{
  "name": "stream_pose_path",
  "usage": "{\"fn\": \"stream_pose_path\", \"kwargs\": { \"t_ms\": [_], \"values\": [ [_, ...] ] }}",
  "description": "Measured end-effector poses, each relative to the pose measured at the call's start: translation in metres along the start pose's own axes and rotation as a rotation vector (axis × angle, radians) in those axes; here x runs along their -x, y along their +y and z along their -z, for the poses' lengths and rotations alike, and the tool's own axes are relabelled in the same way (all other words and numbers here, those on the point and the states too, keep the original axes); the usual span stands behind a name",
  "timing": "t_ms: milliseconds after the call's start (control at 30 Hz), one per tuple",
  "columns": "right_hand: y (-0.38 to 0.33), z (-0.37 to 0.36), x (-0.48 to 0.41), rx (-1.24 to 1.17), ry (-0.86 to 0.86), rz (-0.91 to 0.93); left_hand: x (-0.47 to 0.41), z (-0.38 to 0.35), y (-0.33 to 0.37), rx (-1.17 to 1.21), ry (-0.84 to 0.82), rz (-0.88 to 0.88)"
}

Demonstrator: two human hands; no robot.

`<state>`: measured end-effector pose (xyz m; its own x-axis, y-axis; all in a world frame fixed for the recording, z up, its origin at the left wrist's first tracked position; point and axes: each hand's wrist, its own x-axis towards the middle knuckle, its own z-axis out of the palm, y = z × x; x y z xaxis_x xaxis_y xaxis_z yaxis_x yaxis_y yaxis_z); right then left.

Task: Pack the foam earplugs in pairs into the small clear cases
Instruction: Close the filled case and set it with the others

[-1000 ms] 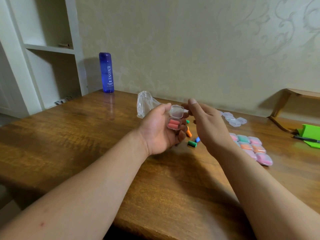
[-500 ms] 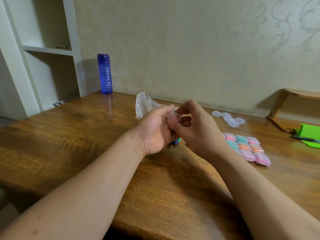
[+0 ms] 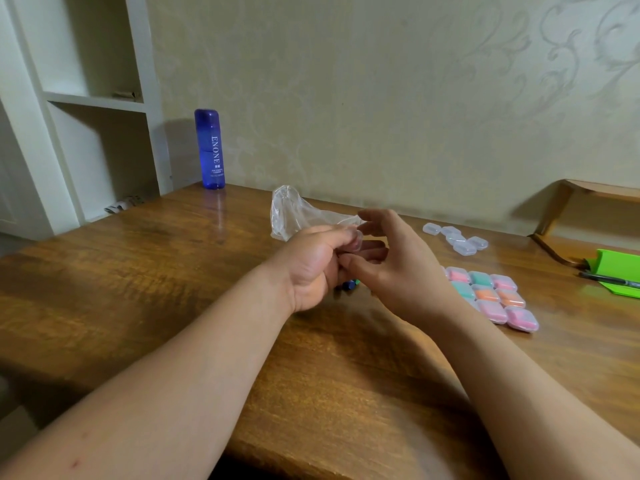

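My left hand (image 3: 313, 263) grips a small clear case (image 3: 353, 243) between thumb and fingers above the table; the case looks closed and its contents are mostly hidden. My right hand (image 3: 391, 261) hovers just right of it with fingers loosely spread, its thumb near the case. A few loose earplugs (image 3: 349, 285) peek out on the table below the hands. Several filled cases (image 3: 491, 296) with pink, green and orange plugs lie in rows to the right. Several empty clear cases (image 3: 457, 239) sit farther back.
A crumpled clear plastic bag (image 3: 294, 213) lies behind my left hand. A blue bottle (image 3: 209, 148) stands at the back left by white shelves (image 3: 93, 98). A green object with a black pen (image 3: 613, 280) lies at the far right. The wooden table (image 3: 173, 271) spreads left.
The case lid, open a second ago with red plugs showing, was pressed closed by both hands. My right hand has now loosened and opened away from the case.
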<state>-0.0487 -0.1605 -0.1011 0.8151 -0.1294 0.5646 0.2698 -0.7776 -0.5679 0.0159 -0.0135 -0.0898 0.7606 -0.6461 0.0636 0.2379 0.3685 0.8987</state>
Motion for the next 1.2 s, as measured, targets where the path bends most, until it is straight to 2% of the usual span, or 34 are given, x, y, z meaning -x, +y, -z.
{"fn": "stream_pose_path", "kwargs": {
  "t_ms": [267, 467, 667, 867, 1067, 1200],
  "values": [
    [0.003, 0.003, -0.001, 0.091, 0.054, 0.054, -0.001, -0.001, -0.005, -0.086, -0.032, -0.003],
    [0.002, 0.023, 0.002, 0.207, -0.024, 0.066, 0.001, -0.004, -0.008, -0.189, -0.061, -0.053],
    [0.029, 0.085, 0.035, 0.25, 0.063, -0.11, 0.009, -0.01, -0.013, -0.515, 0.125, -0.348],
    [0.072, 0.15, 0.091, 0.309, 0.115, -0.256, 0.004, -0.035, -0.011, -0.64, 0.194, -0.429],
    [0.084, 0.155, 0.111, 0.261, 0.029, -0.291, -0.003, -0.058, -0.027, -0.616, 0.325, -0.491],
    [0.086, 0.159, 0.113, 0.276, -0.095, -0.333, -0.001, -0.052, -0.04, -0.689, 0.317, -0.538]
  ]
}}
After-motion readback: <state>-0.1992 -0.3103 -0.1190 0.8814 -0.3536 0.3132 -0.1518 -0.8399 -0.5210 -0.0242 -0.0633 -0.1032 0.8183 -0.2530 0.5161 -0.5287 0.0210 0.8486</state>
